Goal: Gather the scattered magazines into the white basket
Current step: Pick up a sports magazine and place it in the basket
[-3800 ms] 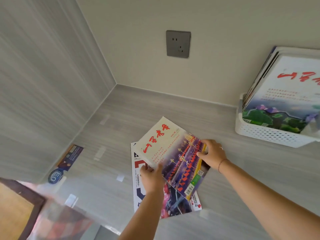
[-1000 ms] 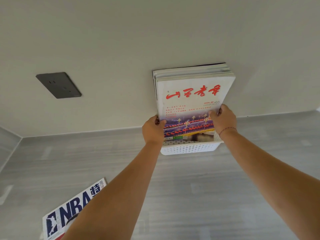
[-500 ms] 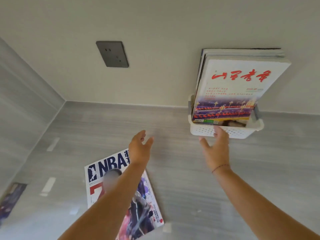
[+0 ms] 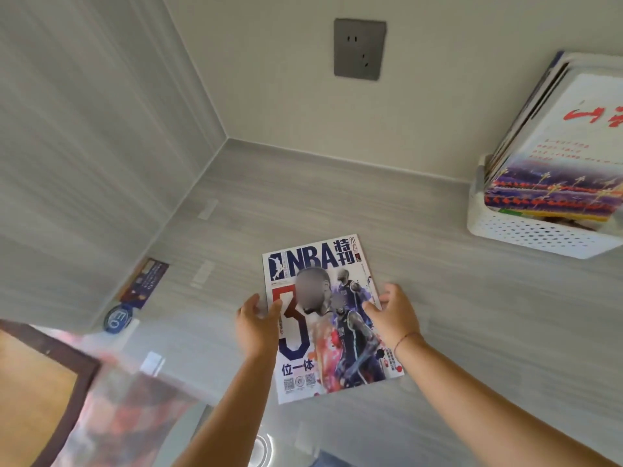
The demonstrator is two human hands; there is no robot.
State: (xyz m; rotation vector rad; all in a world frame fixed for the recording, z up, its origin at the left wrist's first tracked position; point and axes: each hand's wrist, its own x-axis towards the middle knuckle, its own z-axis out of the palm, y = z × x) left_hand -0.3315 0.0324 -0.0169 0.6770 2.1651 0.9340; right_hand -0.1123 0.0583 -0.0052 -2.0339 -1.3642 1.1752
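An NBA magazine lies flat on the grey surface in the middle of the head view. My left hand is at its left edge, fingers apart, thumb over the cover's edge. My right hand is at its right edge, fingers spread over the cover. Neither hand has lifted it. The white basket stands at the right against the wall. Several magazines stand upright in it; the front one has red characters on a white cover.
A grey wall socket is on the back wall. A grey side wall closes the left, with a dark card and a round blue sticker at its foot. A dark-framed board is at the lower left.
Both hands let go of the red-lettered magazine, which now stands in the basket, and came down and left to the edges of the NBA magazine. My view swung left and down.
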